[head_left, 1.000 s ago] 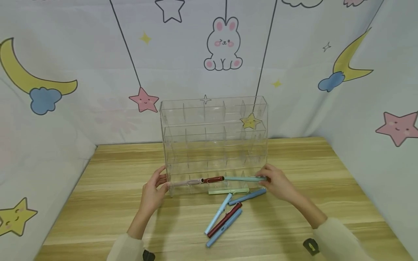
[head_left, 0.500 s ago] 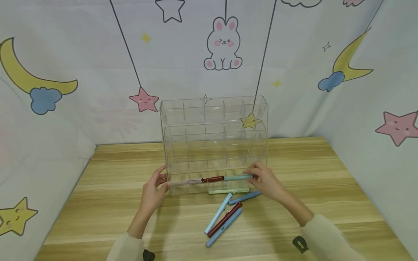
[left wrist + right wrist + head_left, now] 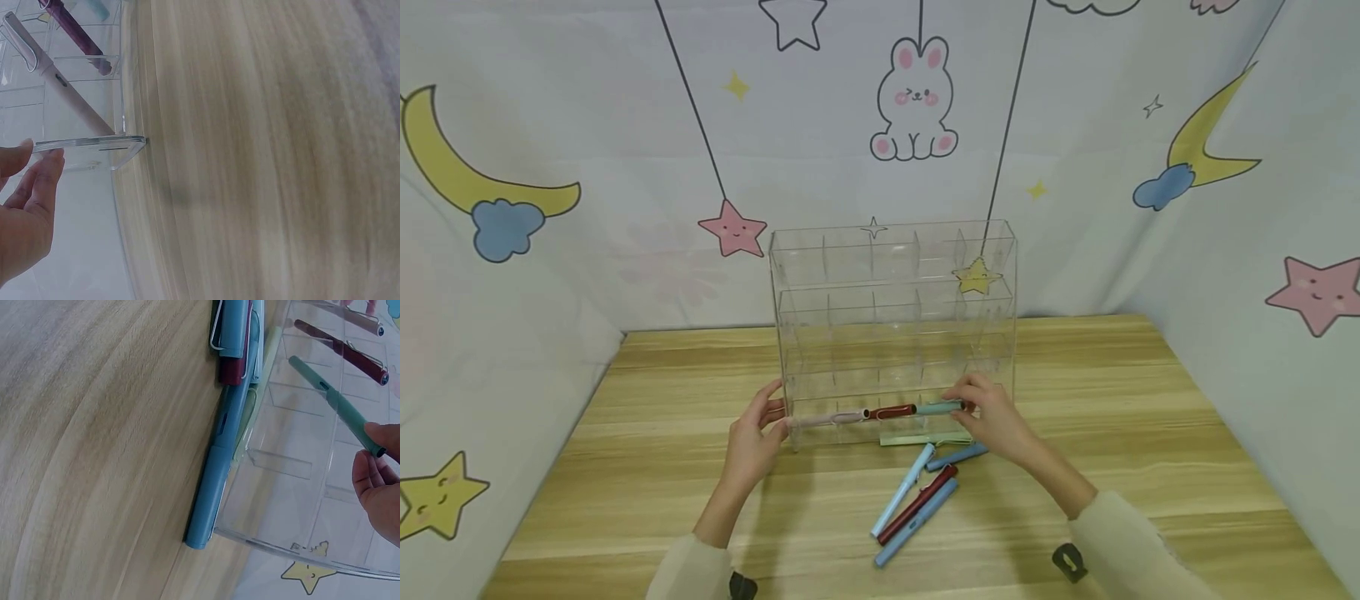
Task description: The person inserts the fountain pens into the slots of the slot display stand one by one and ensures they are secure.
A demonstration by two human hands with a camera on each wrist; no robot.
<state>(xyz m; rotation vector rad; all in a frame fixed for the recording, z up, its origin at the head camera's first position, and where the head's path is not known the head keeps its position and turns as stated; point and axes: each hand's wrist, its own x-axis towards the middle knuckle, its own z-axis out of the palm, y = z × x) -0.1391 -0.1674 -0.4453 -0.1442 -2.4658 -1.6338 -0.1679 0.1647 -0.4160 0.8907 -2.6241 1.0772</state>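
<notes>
At the front of the clear rack (image 3: 850, 309), low down, your right hand (image 3: 996, 421) has its grip on a green pen (image 3: 936, 408), thumb and fingertips pinching one end. Pen lies lengthwise along the bottom row, far end next to a dark red pen (image 3: 891, 412). Past that, a pale pink pen (image 3: 75, 103) carries the line toward the rack's left side. Clear plastic makes it hard to say how deep the green pen sits. Your left hand (image 3: 754, 437) grasps the rack low on its left, thumb and fingers at the side wall's edge.

On the desk (image 3: 1150, 417), before the rack: a light green pen (image 3: 913, 440) close along its front, a blue pen (image 3: 957, 457) slanting just beside. Nearer you, three slant close together: a light blue pen (image 3: 901, 493), a maroon pen (image 3: 917, 505), a steel-blue pen (image 3: 916, 523).

Rack stands upright, tiers and dividers visible. Behind it, white cloth (image 3: 820, 150) printed with rabbit, stars, moons.
</notes>
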